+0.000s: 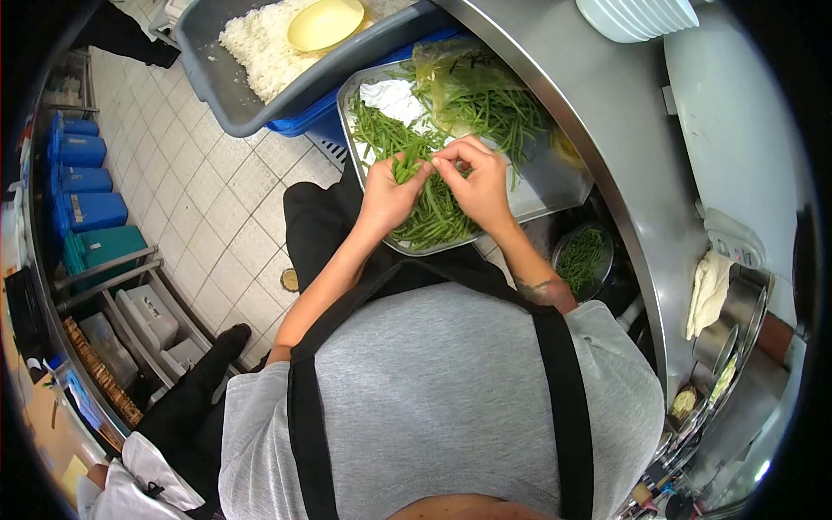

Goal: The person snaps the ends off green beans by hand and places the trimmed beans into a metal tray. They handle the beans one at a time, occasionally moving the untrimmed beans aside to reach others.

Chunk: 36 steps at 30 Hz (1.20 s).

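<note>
My left hand (390,198) is closed around a small bunch of green beans (406,166) above a metal tray (546,195). Thumb and fingertips of my right hand (478,180) are pinched together, close against the left fingertips; what sits between them is too small to make out. Loose green beans (433,217) lie in the tray beneath both hands. Toward the tray's far side, more beans spill from a clear plastic bag (459,76), beside a crumpled white paper or cloth (392,100).
A grey tub (225,104) of white rice with a yellow bowl (325,24) stands beyond the tray. A round container of greens (582,260) sits low at the right. A steel counter (607,113) curves along the right. Another person's dark-clad leg (195,381) is at lower left.
</note>
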Each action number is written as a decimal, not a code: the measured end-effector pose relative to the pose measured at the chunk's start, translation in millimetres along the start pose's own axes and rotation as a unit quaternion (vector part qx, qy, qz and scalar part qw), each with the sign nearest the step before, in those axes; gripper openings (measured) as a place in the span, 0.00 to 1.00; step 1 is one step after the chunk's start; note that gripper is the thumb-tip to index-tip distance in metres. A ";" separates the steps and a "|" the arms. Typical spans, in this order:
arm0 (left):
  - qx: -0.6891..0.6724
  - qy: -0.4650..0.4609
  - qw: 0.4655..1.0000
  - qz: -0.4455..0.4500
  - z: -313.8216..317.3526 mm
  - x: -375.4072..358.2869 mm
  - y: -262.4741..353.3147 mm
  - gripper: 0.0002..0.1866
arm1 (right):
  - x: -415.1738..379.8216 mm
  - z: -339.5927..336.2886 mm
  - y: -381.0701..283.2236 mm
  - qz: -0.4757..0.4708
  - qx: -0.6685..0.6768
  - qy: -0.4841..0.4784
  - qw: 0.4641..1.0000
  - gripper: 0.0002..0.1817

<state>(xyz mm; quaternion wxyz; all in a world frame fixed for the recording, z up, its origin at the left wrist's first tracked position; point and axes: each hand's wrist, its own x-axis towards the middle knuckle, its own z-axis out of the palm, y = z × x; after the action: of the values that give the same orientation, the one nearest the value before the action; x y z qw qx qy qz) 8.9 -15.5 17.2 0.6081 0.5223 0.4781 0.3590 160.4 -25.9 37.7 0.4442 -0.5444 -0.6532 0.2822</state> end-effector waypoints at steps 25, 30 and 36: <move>-0.221 0.196 0.953 -0.064 -26.5 12.8 -15.5 0.07 | -14.7 22.2 4.3 -0.009 -0.016 -0.094 0.995 0.05; -0.191 0.148 0.966 -0.088 -13.4 8.6 -29.3 0.11 | -21.3 30.2 -0.5 -0.142 -0.051 -0.160 0.976 0.07; -0.211 0.082 0.969 -0.100 -15.9 7.7 -26.0 0.11 | -22.1 22.1 2.6 -0.032 -0.026 -0.197 0.980 0.05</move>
<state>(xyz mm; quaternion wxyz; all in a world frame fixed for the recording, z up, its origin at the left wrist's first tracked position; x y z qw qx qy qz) -5.7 -8.8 -9.8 0.6963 0.3000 0.4897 0.4306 142.2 -44.0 19.7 0.3014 -0.4686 -0.7521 0.3522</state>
